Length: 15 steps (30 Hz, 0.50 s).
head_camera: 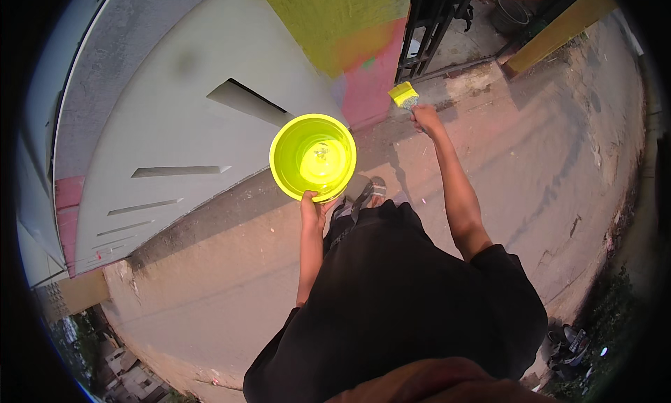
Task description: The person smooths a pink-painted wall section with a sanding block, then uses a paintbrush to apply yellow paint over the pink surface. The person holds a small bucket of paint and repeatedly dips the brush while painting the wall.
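Note:
My left hand [314, 210] grips the near rim of a yellow bucket [277, 164], tilted so that its inside shows, with bright yellow paint [322, 161] at the bottom. Out to the right, my right hand [427, 119] is closed round the handle of a paintbrush [403, 95]. The bristles are coated in yellow and point up and left, near the lower corner of a painted wall [367, 62] with yellow, orange and pink areas. Whether the bristles touch anything cannot be told.
A white slotted wall panel [209, 125] stands at the left. Dark metal gate bars [430, 31] and a yellow post [561, 31] flank an entrance at the top right, with a round basin [509, 14] inside. A parked motorcycle [569, 348] is at the lower right.

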Tool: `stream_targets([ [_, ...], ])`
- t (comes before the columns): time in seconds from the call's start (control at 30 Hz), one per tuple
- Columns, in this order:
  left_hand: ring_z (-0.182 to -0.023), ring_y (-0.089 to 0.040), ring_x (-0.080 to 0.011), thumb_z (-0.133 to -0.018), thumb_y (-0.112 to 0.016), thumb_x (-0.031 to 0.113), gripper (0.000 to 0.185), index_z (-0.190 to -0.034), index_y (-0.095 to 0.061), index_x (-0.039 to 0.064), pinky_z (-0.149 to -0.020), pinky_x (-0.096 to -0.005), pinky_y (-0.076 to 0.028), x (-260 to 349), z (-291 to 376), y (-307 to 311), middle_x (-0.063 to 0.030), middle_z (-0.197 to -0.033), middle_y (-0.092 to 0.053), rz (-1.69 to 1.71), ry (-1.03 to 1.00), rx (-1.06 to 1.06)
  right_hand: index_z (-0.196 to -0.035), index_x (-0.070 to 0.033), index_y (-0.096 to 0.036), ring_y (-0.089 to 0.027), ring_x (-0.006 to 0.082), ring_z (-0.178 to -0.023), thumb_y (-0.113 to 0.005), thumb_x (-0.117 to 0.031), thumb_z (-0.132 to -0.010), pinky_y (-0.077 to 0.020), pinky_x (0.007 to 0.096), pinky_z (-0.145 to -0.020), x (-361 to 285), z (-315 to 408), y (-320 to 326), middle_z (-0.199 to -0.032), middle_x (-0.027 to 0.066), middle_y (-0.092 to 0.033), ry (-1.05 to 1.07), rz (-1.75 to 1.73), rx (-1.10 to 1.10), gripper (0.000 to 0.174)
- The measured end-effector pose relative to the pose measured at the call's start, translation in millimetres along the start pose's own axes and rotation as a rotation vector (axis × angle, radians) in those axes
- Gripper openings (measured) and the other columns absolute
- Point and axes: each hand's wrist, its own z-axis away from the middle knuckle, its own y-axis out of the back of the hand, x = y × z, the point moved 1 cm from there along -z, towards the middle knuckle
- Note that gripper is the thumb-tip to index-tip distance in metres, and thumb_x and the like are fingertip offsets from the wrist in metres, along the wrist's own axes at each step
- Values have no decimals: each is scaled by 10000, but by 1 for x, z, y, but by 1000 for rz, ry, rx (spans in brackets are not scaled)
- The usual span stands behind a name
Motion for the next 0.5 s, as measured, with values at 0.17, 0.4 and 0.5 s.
stream_targets([
  [0.17, -1047, -674, -384, -898, -396, 160, 502, -1304, -391, -135, -807, -462, -638, -3, -3, -3, -290, -1259, -561, -42, -155, 7, -1161, -55, -605, -429, 52, -505, -505, -263, -1010, -347, 232, -417, 3, 127, 44, -742, -25, -513, 67, -108, -221, 276],
  [0.4, -903, -709, -301, -885, -461, 94, 418, -1263, -471, -84, -676, -379, -636, -2, 1, -13, -228, -1124, -610, -154, -296, 82, -1292, -25, -577, -557, 108, -591, -504, -221, -1004, -474, 286, -503, -37, 192, -52, -811, 24, -590, 58, 468, -577, 357],
  [0.5, -826, -686, -254, -872, -486, 71, 403, -1252, -504, -64, -586, -332, -596, -10, -7, -7, -191, -1111, -591, -193, -312, 157, -1256, 25, -601, -692, 341, -954, -489, -148, -936, -551, 475, -788, -22, 164, -139, -1011, 211, -691, 592, 1058, -328, 380],
])
